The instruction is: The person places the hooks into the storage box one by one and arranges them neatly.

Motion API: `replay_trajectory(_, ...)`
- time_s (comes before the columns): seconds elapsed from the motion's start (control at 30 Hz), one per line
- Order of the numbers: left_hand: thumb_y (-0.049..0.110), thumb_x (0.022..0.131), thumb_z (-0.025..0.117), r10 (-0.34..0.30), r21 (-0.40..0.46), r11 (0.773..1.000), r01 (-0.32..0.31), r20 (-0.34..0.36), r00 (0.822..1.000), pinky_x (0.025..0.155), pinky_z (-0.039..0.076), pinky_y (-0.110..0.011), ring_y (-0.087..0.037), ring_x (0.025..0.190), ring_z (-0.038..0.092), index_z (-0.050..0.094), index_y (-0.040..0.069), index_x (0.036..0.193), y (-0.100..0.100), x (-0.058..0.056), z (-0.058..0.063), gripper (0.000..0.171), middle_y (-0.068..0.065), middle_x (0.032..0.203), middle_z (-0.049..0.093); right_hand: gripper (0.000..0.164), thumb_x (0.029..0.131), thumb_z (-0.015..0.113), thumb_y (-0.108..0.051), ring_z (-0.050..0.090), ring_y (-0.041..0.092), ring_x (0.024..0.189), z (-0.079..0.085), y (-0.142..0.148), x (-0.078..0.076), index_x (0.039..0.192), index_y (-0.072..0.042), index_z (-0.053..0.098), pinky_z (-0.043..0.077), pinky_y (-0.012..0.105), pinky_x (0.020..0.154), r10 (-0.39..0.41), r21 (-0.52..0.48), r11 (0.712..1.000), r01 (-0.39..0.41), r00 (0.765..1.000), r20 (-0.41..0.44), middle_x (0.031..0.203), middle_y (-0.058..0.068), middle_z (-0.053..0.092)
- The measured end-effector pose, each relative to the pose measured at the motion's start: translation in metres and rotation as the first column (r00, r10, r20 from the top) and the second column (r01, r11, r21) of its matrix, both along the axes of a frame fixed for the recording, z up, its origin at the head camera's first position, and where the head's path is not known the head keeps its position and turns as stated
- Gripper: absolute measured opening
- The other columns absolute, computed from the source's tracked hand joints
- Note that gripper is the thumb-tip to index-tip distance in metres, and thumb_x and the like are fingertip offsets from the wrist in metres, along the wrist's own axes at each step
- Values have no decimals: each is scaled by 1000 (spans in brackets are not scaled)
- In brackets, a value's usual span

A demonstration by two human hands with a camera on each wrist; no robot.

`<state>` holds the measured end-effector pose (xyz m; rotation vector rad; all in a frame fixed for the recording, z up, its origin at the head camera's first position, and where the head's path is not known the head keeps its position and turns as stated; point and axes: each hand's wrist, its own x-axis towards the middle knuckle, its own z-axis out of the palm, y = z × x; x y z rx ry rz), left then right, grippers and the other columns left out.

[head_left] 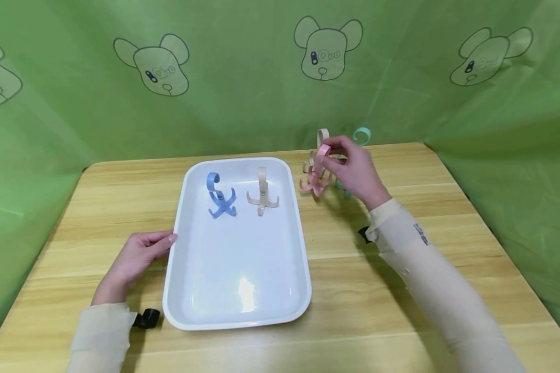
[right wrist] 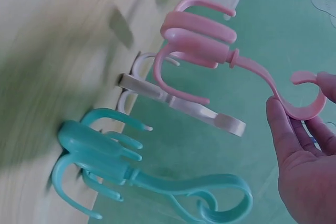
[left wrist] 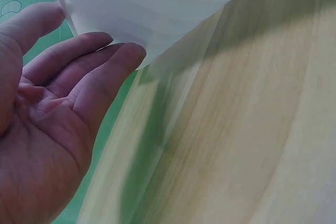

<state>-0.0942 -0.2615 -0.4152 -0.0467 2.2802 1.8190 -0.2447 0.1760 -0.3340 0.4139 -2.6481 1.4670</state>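
My right hand [head_left: 358, 168] pinches a pink multi-prong hanging hook [head_left: 315, 182] by its curved top, right of the tray's far end. In the right wrist view the pink hook [right wrist: 202, 43] has its prongs off the table. Behind it stands a pale hook [right wrist: 197, 111], and nearby is a teal hook [right wrist: 97, 148], partly hidden by the hand in the head view. With thumb and fingers, my left hand [head_left: 135, 259] grips the left rim of a white tray [head_left: 238, 259]. Inside the tray's far half stand a blue hook [head_left: 222, 203] and a beige hook [head_left: 263, 197].
The wooden table [head_left: 378, 311] bears the tray. A green curtain [head_left: 242, 103] with mouse-head drawings hangs behind and on both sides. A black strap piece [head_left: 148, 318] shows at the left wrist, another [head_left: 365, 234] at the right.
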Motion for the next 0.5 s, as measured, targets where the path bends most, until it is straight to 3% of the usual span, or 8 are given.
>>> replay_trajectory(0.23, 30, 99, 62, 2, -28, 1000, -2, 9, 1000, 84, 55, -29, -11, 99, 67, 58, -12, 127, 0, -3, 0, 51, -23, 123, 62, 43, 93, 71, -15, 56, 20, 115, 10, 1, 3, 130, 0, 55, 49, 28, 96, -6, -31, 1000, 4, 999, -46, 121, 10, 60)
replay_trajectory(0.5, 32, 99, 62, 0, -32, 999, 0, 17, 1000, 85, 55, -29, -15, 100, 67, 58, -11, 128, 0, -2, -4, 52, -23, 122, 63, 42, 91, 73, -15, 57, 20, 113, 17, -2, 14, 129, -3, 57, 48, 29, 98, 27, -109, 994, -30, 999, -21, 121, 8, 61)
